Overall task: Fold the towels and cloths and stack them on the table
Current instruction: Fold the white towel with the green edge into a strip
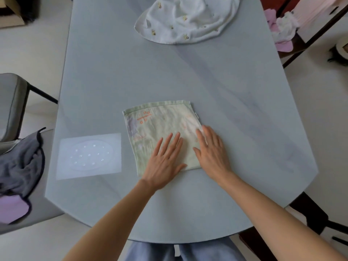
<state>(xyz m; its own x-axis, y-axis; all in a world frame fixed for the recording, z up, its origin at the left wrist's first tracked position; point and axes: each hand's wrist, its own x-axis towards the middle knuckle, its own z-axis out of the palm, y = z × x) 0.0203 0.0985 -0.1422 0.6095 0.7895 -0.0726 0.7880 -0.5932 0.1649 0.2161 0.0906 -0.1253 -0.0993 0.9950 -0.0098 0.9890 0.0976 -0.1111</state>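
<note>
Both hands, left hand (164, 162) and right hand (211, 153), press flat, fingers straight, on the green cloth (160, 129)'s near edge; cloth extends away from them.

I see a pale grey-blue table (216, 81), rounded corners. On it: folded pale green cloth (160, 127) near front edge, lying flat; crumpled white cloth (188, 19) w/ small yellow prints at far end, well apart. Bright rectangular light patch (88, 156) just left of green cloth.

Two bare forearms reach forward over the table (207, 81). The left hand (164, 162) and right hand (211, 153) lie flat, palms down, fingers straight, side by side near its front edge.
</note>
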